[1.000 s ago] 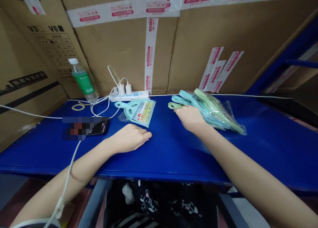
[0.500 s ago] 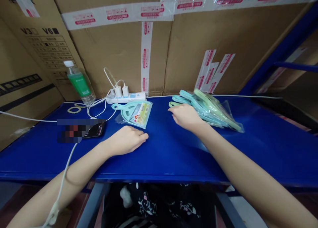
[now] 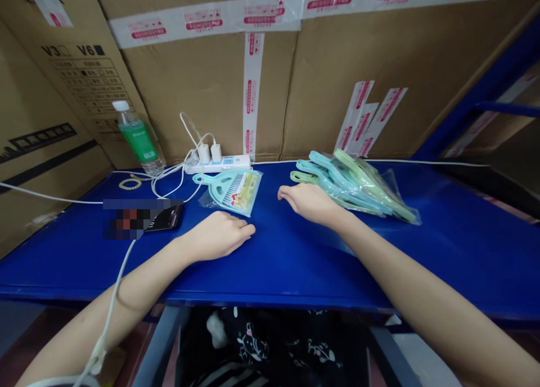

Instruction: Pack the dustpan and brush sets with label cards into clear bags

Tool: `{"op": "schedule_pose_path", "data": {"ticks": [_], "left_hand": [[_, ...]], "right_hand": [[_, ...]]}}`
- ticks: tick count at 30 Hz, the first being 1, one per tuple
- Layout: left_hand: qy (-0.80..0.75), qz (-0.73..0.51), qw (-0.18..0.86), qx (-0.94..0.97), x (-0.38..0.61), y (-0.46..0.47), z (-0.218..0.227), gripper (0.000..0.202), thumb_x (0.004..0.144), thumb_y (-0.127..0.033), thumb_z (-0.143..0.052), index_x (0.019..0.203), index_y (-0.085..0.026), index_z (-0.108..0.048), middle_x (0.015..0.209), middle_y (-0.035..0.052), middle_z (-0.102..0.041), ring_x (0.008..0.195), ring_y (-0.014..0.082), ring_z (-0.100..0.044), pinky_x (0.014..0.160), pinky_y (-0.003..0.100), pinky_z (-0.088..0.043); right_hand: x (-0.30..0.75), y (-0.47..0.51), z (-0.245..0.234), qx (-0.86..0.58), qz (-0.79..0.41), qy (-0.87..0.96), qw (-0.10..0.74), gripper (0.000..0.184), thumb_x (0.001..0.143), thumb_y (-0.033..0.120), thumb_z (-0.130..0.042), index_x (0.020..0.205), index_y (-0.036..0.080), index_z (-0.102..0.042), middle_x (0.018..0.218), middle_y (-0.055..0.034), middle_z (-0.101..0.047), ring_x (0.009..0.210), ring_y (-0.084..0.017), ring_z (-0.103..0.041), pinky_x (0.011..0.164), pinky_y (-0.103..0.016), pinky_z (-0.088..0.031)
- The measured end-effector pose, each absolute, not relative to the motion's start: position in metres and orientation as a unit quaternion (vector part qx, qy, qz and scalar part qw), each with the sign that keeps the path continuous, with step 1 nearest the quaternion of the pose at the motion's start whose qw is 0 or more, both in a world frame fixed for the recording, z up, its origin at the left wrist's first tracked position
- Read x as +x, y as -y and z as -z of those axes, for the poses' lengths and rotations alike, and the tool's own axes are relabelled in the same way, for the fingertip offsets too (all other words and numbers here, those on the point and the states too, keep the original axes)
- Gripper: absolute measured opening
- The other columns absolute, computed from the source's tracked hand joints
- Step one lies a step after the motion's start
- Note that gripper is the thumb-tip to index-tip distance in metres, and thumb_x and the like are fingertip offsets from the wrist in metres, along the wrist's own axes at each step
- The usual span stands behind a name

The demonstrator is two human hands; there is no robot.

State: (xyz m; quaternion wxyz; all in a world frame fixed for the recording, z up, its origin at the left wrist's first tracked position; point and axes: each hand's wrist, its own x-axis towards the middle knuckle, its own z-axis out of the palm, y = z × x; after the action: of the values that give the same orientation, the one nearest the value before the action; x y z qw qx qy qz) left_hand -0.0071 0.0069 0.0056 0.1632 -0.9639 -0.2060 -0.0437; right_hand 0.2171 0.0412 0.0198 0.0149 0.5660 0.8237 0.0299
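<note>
My left hand (image 3: 223, 235) rests on the blue table with its fingers loosely curled together; its palm side is hidden, and nothing shows in it. Just beyond it lies a light-blue mini dustpan and brush set (image 3: 232, 190) in a clear bag with a yellow label, handle to the left. To the right, my right hand (image 3: 311, 205) is held with bent fingers, just in front of a pile of bagged dustpan sets (image 3: 352, 184) in light blue and pale green. The pile's looped handles point left, and the hand and wrist cover part of its near side. No handle is in the fingers.
A white power strip (image 3: 230, 163) with chargers and tangled cables stands along the cardboard wall (image 3: 202, 83). Further left are a green-labelled bottle (image 3: 141, 142), a beaded bracelet (image 3: 130, 183) and a dark flat device (image 3: 164, 218), partly blurred. One white cable (image 3: 122, 269) crosses my left forearm.
My right hand has drawn slightly left and nearer to me, apart from the pale green handle at its fingertips before. The left hand stays put. The view has shifted a little.
</note>
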Motion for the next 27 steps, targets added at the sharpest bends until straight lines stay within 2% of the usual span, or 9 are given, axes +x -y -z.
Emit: {"op": "schedule_pose_path", "data": {"ticks": [8, 13, 19, 23, 27], "left_hand": [[0.205, 0.054, 0.165, -0.963, -0.0075, -0.0062, -0.0052, 0.02, 0.094, -0.018, -0.041, 0.08, -0.017, -0.056, 0.063, -0.0007, -0.06, 0.053, 0.014, -0.056, 0.052, 0.028, -0.038], [0.21, 0.038, 0.161, -0.963, -0.0074, -0.0049, -0.0056, 0.018, 0.093, -0.019, -0.044, 0.079, -0.017, -0.055, 0.063, -0.0009, -0.061, 0.054, 0.0144, -0.056, 0.052, 0.027, -0.039], [0.211, 0.038, 0.165, -0.963, -0.0076, -0.0054, -0.0055, 0.017, 0.093, -0.019, -0.044, 0.08, -0.017, -0.055, 0.063, -0.0004, -0.061, 0.054, 0.0146, -0.057, 0.052, 0.027, -0.038], [0.205, 0.044, 0.167, -0.963, -0.0084, -0.0061, -0.0045, 0.019, 0.094, -0.019, -0.042, 0.08, -0.017, -0.055, 0.062, -0.0004, -0.061, 0.054, 0.0145, -0.056, 0.052, 0.027, -0.037], [0.205, 0.045, 0.165, -0.964, -0.0085, -0.0058, -0.0049, 0.018, 0.093, -0.019, -0.043, 0.081, -0.016, -0.055, 0.063, 0.0, -0.062, 0.054, 0.0145, -0.056, 0.052, 0.027, -0.037]], "right_hand": [[0.2183, -0.039, -0.0231, 0.567, -0.036, -0.822, 0.03, 0.025, 0.093, 0.026, -0.043, 0.087, 0.019, -0.066, 0.079, -0.0074, -0.07, 0.074, -0.02, -0.064, 0.056, -0.027, -0.033], [0.2175, -0.038, -0.023, 0.561, -0.039, -0.826, 0.046, 0.033, 0.094, 0.031, -0.041, 0.073, 0.02, -0.064, 0.07, -0.0063, -0.067, 0.069, -0.02, -0.063, 0.054, -0.027, -0.032], [0.2178, -0.0393, -0.0237, 0.566, -0.035, -0.821, 0.068, 0.034, 0.095, 0.028, -0.037, 0.081, 0.017, -0.067, 0.08, -0.0099, -0.07, 0.075, -0.021, -0.065, 0.057, -0.027, -0.035], [0.218, -0.0396, -0.0238, 0.568, -0.028, -0.819, 0.074, 0.032, 0.096, 0.023, -0.035, 0.088, 0.017, -0.066, 0.08, -0.0087, -0.07, 0.074, -0.02, -0.065, 0.057, -0.027, -0.035], [0.2181, -0.039, -0.0228, 0.565, -0.029, -0.822, 0.068, 0.031, 0.096, 0.026, -0.037, 0.086, 0.017, -0.065, 0.082, -0.0097, -0.069, 0.077, -0.021, -0.065, 0.057, -0.027, -0.034]]}}
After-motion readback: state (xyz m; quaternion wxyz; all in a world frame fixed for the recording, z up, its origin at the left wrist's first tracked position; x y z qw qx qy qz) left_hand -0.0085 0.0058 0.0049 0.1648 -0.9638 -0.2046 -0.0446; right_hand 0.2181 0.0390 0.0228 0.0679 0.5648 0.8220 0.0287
